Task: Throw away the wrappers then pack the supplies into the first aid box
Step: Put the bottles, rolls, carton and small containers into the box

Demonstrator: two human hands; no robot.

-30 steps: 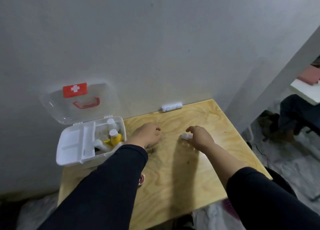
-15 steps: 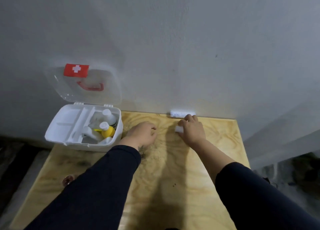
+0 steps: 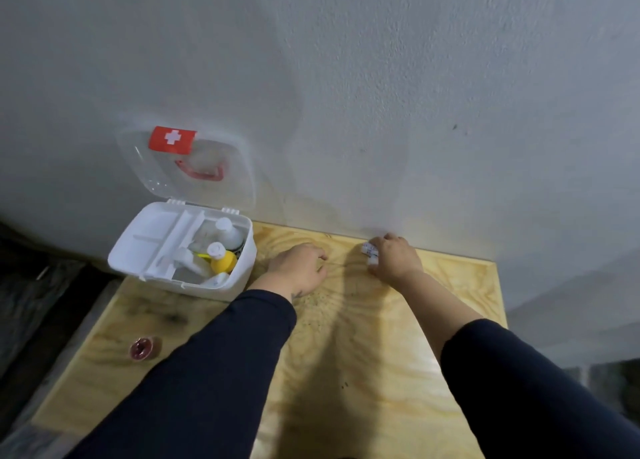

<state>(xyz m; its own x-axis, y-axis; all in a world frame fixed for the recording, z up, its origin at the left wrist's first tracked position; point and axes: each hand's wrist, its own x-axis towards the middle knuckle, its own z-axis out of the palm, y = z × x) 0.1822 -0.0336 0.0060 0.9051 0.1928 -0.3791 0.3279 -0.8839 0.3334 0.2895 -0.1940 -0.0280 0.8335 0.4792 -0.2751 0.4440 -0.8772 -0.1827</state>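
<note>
The white first aid box (image 3: 239, 278) stands open at the table's back left, its clear lid (image 3: 194, 167) with a red cross leaning on the wall. Inside lie white bottles (image 3: 227, 233) and a yellow-capped one (image 3: 223, 261). My right hand (image 3: 393, 257) is at the wall edge, closed around small white items (image 3: 370, 250), one of them the white strip that lay there. My left hand (image 3: 298, 268) rests on the table beside the box, fingers curled, nothing visible in it.
A small red tape roll (image 3: 141, 348) lies near the front left of the plywood table (image 3: 363, 372). The grey wall runs right behind the table. Dark floor lies to the left and right.
My right hand moved back to the wall and closed over the white strip, still keeping the small white item. The view swung right. My left hand stayed put.
</note>
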